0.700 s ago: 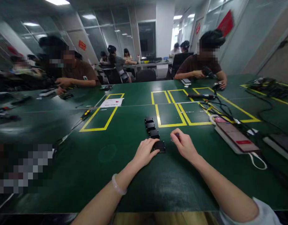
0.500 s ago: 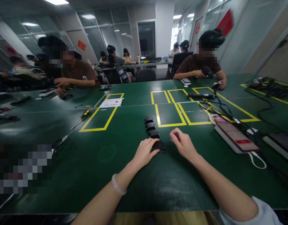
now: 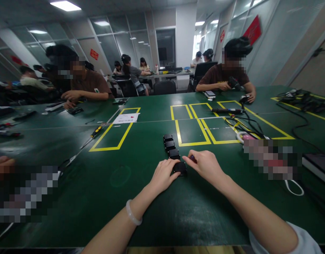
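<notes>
Several small black square blocks stand in a row on the green table (image 3: 149,211). My left hand (image 3: 164,173) grips the nearest black block (image 3: 180,168) between thumb and fingers, against the tabletop. Just right of that block is my right hand (image 3: 203,163), closed around a small dark purple object (image 3: 193,158) that my fingers mostly cover; its kind is not clear. Beyond my left hand lie the other blocks, among them a middle block (image 3: 174,153) and the farthest block (image 3: 167,137).
Yellow tape outlines (image 3: 194,144) mark the table ahead. A yellow-and-black screwdriver (image 3: 96,131) and a paper sheet (image 3: 126,118) lie to the left. Black cables (image 3: 248,123) and a blurred-out phone (image 3: 271,158) are on the right. Two co-workers sit across.
My right hand has moved left, up close to the nearest black block, with the small purple object still in its fingers. My left hand keeps its hold on the block.
</notes>
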`<action>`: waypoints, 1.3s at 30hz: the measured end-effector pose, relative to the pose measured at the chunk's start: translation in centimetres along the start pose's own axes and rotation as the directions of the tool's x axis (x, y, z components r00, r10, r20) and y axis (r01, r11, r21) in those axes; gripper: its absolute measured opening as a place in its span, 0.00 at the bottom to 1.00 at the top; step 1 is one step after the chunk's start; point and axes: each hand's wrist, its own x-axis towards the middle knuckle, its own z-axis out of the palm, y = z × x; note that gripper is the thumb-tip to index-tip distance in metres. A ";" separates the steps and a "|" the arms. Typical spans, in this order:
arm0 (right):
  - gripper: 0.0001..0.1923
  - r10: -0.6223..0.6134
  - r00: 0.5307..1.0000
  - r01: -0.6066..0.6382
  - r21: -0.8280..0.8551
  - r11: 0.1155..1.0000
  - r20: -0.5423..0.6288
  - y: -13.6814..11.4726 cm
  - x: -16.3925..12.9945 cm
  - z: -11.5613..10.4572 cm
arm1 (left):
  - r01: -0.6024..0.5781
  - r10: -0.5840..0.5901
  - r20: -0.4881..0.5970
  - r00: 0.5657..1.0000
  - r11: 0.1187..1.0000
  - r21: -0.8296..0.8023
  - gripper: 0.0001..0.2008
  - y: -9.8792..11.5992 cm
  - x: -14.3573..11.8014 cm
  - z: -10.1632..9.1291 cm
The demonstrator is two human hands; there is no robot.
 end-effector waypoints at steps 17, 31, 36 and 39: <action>0.14 -0.064 0.965 0.140 -0.294 0.945 0.253 -1.1 2.4 -2.6 | -0.056 0.057 0.130 0.990 0.998 -0.011 0.20 -0.3 1.5 -1.9; 0.16 -0.129 0.948 0.201 -0.229 0.952 0.293 -1.1 2.4 -2.0 | 0.020 -0.011 0.143 0.990 0.998 -0.056 0.16 -0.8 1.4 -1.3; 0.17 -0.112 0.950 0.181 -0.222 0.958 0.292 -0.6 2.5 -2.1 | 0.061 -0.047 0.145 0.988 0.994 -0.095 0.17 -0.7 1.2 -1.3; 0.17 -0.105 0.948 0.178 -0.227 0.957 0.301 -0.6 2.5 -2.1 | 0.065 -0.050 0.140 0.989 0.993 -0.102 0.17 -0.7 1.3 -1.3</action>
